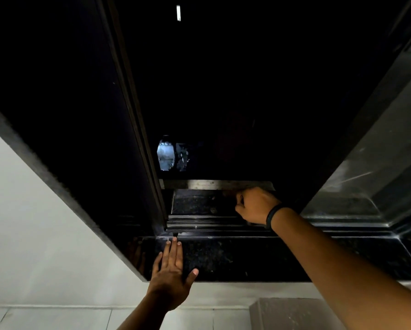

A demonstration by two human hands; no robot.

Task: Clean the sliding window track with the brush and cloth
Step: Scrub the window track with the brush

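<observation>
Bracing hand: the left hand (170,270) lay flat and released at about 7 o'clock, fingers (174,246) stretched toward the frame, palm pressed on the dark stone sill (247,258), gripping nothing.

Sill: polished black stone ran across the lower view from 7 to 4 o'clock, pale wall below it.

Track: the sliding window track (206,223) lay just beyond the sill at about 6 o'clock, its ribbed rails running left to right, ending at the upright sash frame (149,186) on the left.

Working hand: the right hand (254,206) sat at about 5 o'clock past the rails, curled into a fist over the track's right stretch, a dark band (272,216) on its wrist.

Grip: clenched, but on what I could not tell; neither brush nor cloth showed clearly in the dim light.

Key relation: the uncleaned-looking run of track extended from the fist toward 9 o'clock, along the rails' long axis, so a stroke would likely travel leftward toward the sash; the right hand was on the track, the left merely near its left end.

Beyond: an outer ledge (195,201) and darkness, with one small lit patch (168,154) near 12 o'clock.
</observation>
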